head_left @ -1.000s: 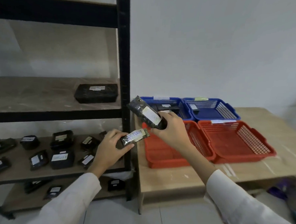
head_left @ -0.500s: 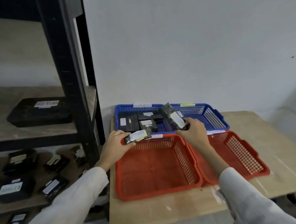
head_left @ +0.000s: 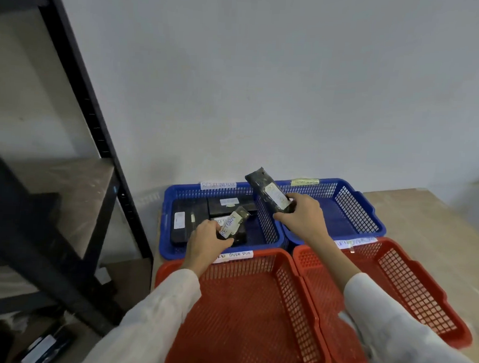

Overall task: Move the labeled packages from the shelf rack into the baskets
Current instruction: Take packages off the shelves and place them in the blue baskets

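Observation:
My left hand (head_left: 206, 242) grips a small dark package (head_left: 234, 224) with a white label reading RETURN, held over the left blue basket (head_left: 170, 205). That basket holds several black labeled packages (head_left: 187, 220). My right hand (head_left: 300, 219) grips a longer dark package (head_left: 268, 192) with a white label, tilted up above the divide between the left blue basket and the right blue basket (head_left: 364, 213). Two red baskets lie nearer me: the left red basket (head_left: 253, 321) and the right red basket (head_left: 416, 287), both with nothing inside.
The black shelf rack (head_left: 77, 134) stands at the left, its post close to the blue basket. More labeled packages (head_left: 43, 346) lie on its low shelf. The baskets sit on a wooden table (head_left: 439, 219) against a white wall. Paper labels are taped to basket rims.
Both hands have carried their packages from the rack's side across the red baskets to above the blue baskets. The view has swung right and down toward the table.

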